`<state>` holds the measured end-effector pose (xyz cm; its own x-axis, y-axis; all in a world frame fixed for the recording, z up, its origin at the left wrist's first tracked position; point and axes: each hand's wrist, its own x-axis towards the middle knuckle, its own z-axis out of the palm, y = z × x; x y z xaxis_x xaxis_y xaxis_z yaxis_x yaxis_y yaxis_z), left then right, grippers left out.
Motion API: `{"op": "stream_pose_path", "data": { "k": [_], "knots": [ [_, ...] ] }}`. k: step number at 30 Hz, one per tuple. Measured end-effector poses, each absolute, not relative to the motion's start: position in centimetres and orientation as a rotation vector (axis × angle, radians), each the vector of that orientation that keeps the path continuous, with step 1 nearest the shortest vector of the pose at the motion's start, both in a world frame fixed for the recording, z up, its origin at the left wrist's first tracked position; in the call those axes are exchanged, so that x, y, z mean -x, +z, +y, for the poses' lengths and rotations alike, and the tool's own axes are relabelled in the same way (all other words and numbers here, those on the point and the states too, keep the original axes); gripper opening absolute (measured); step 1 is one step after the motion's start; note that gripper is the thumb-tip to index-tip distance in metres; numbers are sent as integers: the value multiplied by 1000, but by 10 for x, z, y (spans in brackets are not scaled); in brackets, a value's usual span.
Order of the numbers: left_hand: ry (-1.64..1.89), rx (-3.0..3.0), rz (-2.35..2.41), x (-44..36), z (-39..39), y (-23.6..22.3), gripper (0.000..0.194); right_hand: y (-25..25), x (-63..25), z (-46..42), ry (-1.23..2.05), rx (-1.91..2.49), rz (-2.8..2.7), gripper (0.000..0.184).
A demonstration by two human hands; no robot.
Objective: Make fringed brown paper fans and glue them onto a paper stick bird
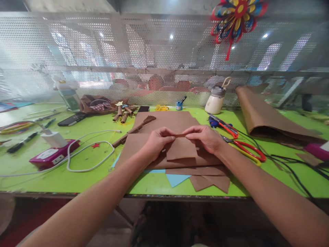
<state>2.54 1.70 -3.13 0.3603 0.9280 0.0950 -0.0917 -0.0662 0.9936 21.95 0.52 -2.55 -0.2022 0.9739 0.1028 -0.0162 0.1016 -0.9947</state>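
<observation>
A small piece of brown paper (181, 149) is pinched along its far edge between both hands. My left hand (160, 142) grips the left end of that edge with thumb and fingers. At the right end, my right hand (205, 137) holds it the same way. The far edge looks folded or rolled into a narrow strip. Beneath lie larger brown paper sheets (136, 147), with light blue paper (178, 179) sticking out at the front. A brown paper bundle with a fringed end (138, 128) rests beyond my left hand.
Scissors (250, 151) and a glue gun (218, 121) with a black cable lie to the right. A white bottle (215, 99) stands behind. On the left are a purple power strip (55, 154), a white cable (89, 170) and a phone (72, 119). Folded brown paper (269, 116) sits far right.
</observation>
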Motion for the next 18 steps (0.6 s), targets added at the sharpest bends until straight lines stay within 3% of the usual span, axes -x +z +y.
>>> {"op": "stream_pose_path", "data": {
  "k": [4, 11, 18],
  "knots": [
    [998, -1307, 758, -25, 16, -32, 15, -24, -215, 2, 1195, 1052, -1435, 17],
    [797, -1355, 873, -26, 16, -35, 33, -15, -209, -6, 887, 1154, -1668, 11],
    [716, -1432, 851, -26, 13, -29, 30, -20, -219, 0, 964, 1101, -1731, 15]
  ]
}}
